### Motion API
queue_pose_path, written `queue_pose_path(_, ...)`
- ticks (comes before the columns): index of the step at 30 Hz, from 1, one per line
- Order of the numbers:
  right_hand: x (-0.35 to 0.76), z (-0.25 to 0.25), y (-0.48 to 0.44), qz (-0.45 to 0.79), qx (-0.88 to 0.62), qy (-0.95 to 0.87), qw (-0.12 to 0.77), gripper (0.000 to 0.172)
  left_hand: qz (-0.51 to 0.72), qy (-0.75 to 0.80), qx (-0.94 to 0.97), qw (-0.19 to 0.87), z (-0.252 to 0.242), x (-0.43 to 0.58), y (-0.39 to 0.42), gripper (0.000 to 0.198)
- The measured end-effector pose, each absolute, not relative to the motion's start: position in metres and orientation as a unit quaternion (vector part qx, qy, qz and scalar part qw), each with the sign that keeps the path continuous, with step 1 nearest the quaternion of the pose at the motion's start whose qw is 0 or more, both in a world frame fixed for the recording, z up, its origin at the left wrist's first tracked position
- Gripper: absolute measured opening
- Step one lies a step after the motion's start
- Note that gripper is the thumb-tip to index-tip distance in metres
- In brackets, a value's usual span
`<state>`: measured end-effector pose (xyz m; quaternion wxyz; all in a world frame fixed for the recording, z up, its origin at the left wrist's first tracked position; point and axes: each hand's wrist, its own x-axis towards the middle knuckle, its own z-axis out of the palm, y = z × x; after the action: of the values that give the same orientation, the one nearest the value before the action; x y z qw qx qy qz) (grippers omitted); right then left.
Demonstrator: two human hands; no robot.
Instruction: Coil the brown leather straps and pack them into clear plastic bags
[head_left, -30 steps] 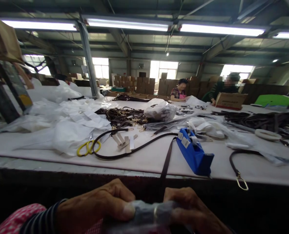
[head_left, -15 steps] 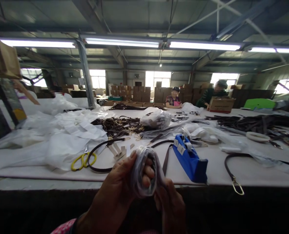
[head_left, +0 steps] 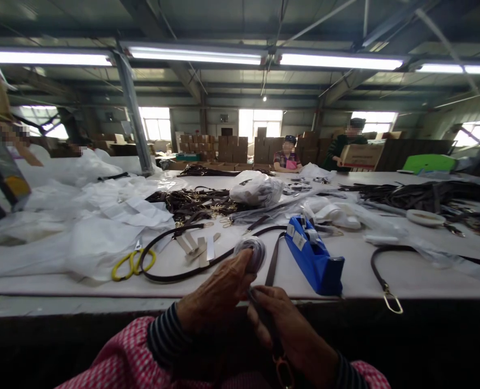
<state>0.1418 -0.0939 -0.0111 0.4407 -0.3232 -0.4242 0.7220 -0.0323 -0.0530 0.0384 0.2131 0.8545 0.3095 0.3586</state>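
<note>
Head view: the left hand [head_left: 219, 294] is raised at the near edge of the white worktable [head_left: 240, 270], its fingers curled around a small roll wrapped in clear plastic film [head_left: 251, 254], which it grips from the left and below so that the roll's round end faces the camera. The right hand [head_left: 282, 324] sits just below and to the right of it, fingers closed on a dark brown strap [head_left: 273, 265] that runs from the hand up over the table edge toward the far side; an orange-tinted clasp [head_left: 282, 370] hangs near the wrist. Just right of the roll stands a blue tape dispenser [head_left: 313, 259], near but not touching it. To the left lie yellow-handled scissors [head_left: 132, 262] beside a looped dark strap [head_left: 175, 265] and a few pale paper strips [head_left: 199, 246]. Farther back are heaps of white plastic bags [head_left: 114, 216], a pile of brown straps with metal clips [head_left: 195, 200] and a stuffed clear bag [head_left: 256, 189]. Another strap with a metal snap hook [head_left: 392, 302] lies at the right. Two other people [head_left: 287, 159] work at the far end, by stacked cardboard boxes [head_left: 224, 146].
</note>
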Motion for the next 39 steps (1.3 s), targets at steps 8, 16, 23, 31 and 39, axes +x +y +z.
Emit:
queue_pose_path(8,0.161,-0.001,-0.047,0.715,-0.376,-0.440,0.391,0.028,0.164,0.283,0.933,0.153,0.045,-0.027,-0.017,0.028)
queue_pose_path(16,0.186,0.004,-0.043,0.284,-0.491,-0.728,0.385,0.031,0.144,0.265,0.947,0.113,0.023,-0.024,0.006,0.029)
queue_pose_path(23,0.194,-0.027,-0.031,-0.016,-0.476,-0.822,0.313,0.022,0.081,0.247,0.962,0.083,0.038,0.008,0.021,0.015)
queue_pose_path(31,0.192,-0.030,-0.026,-0.068,-0.470,-0.828,0.299,0.013,0.075,0.222,0.970,0.059,0.038,-0.001,0.027,0.011)
queue_pose_path(39,0.193,-0.035,-0.021,-0.107,-0.448,-0.835,0.302,0.016,0.158,0.320,0.933,-0.056,-0.004,-0.008,0.006,0.007)
